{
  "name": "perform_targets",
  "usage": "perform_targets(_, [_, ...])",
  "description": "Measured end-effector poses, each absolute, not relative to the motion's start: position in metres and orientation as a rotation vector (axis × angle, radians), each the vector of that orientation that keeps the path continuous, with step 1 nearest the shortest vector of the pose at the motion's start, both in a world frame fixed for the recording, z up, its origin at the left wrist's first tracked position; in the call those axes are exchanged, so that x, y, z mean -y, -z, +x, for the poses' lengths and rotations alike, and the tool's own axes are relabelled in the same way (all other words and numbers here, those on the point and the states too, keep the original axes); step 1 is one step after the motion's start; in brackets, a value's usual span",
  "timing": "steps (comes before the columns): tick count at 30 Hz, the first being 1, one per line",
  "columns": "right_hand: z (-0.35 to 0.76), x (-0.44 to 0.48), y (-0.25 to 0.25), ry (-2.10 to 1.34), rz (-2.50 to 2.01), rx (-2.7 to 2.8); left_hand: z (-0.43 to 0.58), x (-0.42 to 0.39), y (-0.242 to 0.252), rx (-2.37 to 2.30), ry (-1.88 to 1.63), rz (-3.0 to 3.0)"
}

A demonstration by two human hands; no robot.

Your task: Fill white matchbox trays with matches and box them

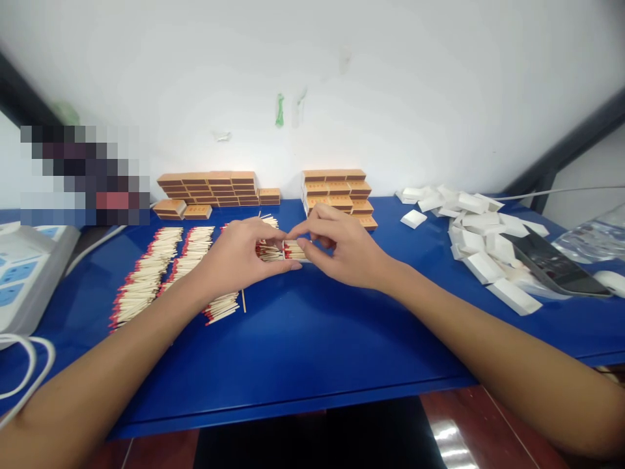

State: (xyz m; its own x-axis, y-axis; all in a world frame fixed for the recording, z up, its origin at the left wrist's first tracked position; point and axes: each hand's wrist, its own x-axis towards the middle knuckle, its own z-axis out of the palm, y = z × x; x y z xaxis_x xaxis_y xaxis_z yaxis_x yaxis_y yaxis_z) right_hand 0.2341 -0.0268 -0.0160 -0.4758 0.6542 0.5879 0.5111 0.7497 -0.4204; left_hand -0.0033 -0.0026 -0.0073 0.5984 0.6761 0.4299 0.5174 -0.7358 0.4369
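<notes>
A small white matchbox tray (295,251) filled with red-headed matches sits between my two hands over the blue table. At its left end, my left hand (239,254) curls with the thumb along the near side and the index finger at the far side. My right hand (344,251) has its bent fingers and thumb closed on the tray's right part, covering much of it. More loose matches (268,251) show through the gap between my left thumb and index finger. Long rows of matches (146,277) lie to the left, one partly hidden under my left hand.
Stacked orange matchboxes (209,187) stand against the wall, with a second stack (334,189) right of them. White empty trays (481,225) lie heaped at the right, beside a phone (556,260) and clear plastic (596,234). A power strip (29,280) and white cable (43,371) occupy the left.
</notes>
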Motion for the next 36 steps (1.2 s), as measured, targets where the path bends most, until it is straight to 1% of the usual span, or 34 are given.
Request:
perform_targets(3, [0.234, 0.024, 0.019, -0.187, -0.986, 2.084, -0.01, -0.004, 0.005, -1.076, -0.911, 2.557])
perform_targets(6, [0.232, 0.022, 0.025, -0.208, -1.012, 2.038, -0.018, -0.011, 0.0, -1.209, -0.953, 2.595])
perform_targets(12, [0.227, 0.027, 0.038, -0.43, -1.007, 2.301, -0.025, -0.019, -0.006, -1.36, -0.972, 2.622])
perform_targets(21, [0.216, 0.03, 0.045, -0.519, -0.97, 2.351, -0.024, -0.02, -0.002, -1.333, -0.924, 2.669])
perform_targets(36, [0.211, 0.029, 0.049, -0.383, -0.93, 2.414, -0.023, -0.019, -0.003, -1.308, -0.913, 2.701])
